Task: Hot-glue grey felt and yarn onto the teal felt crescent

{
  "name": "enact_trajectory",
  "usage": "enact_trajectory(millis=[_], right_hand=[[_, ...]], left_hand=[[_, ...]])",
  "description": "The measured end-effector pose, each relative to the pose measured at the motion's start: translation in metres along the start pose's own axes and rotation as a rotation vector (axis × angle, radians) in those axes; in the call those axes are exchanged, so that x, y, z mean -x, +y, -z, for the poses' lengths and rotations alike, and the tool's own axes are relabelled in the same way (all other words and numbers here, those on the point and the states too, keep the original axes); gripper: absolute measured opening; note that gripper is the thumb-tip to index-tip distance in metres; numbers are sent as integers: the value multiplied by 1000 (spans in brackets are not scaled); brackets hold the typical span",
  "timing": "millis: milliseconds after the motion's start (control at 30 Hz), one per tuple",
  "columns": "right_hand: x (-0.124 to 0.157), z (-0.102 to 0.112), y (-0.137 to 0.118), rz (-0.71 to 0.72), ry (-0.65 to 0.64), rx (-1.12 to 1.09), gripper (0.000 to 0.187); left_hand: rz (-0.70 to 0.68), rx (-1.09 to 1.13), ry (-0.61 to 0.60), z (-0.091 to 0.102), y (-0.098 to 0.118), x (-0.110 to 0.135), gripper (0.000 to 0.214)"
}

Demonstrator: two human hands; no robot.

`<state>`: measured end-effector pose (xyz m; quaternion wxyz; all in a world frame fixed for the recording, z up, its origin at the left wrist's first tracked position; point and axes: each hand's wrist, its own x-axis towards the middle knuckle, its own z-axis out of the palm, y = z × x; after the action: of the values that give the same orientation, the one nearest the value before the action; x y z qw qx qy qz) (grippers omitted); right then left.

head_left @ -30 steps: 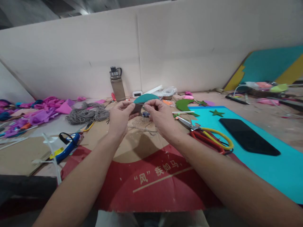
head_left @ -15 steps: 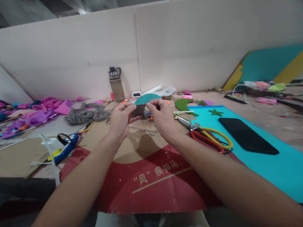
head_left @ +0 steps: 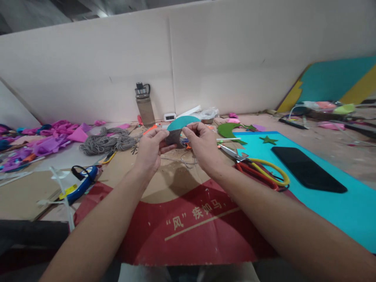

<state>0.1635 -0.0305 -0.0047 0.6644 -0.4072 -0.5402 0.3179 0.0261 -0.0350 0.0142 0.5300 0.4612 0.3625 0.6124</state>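
Observation:
Above the cardboard, a small dark grey flat piece is held up; it looks like felt or foam, but I cannot tell which. My left hand pinches its left side between thumb and fingers. At its upper right corner my right hand is closed, thumb against the fingers, gripping the edge. Behind the piece rises a teal rounded sheet. Scissors with red and yellow handles lie partly open, just right of my right forearm. A thin grey string rests on the cardboard below.
Red printed cardboard covers the near table. To the right, a black phone and a green star lie on a turquoise sheet. Leftward are grey cord, a blue tool and pink scraps. A bottle stands behind.
The grey piece has tilted slightly, and its face catches more light. More of the teal sheet shows above it. Both hands stay nearly in place.

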Motion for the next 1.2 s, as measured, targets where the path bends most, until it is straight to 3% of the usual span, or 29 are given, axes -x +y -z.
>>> enact_trajectory(millis=[100, 667, 900, 1200], right_hand=[[-3, 1, 5, -25, -45, -88, 16], [-3, 6, 1, -99, -121, -140, 19], [-3, 8, 1, -14, -88, -20, 19], [-4, 6, 5, -24, -103, -56, 21]], left_hand=[[12, -2, -3, 0, 1, 0, 18], [62, -39, -33, -1, 4, 1, 23], [48, -45, -22, 0, 1, 1, 22], [64, -45, -71, 2, 0, 0, 22]])
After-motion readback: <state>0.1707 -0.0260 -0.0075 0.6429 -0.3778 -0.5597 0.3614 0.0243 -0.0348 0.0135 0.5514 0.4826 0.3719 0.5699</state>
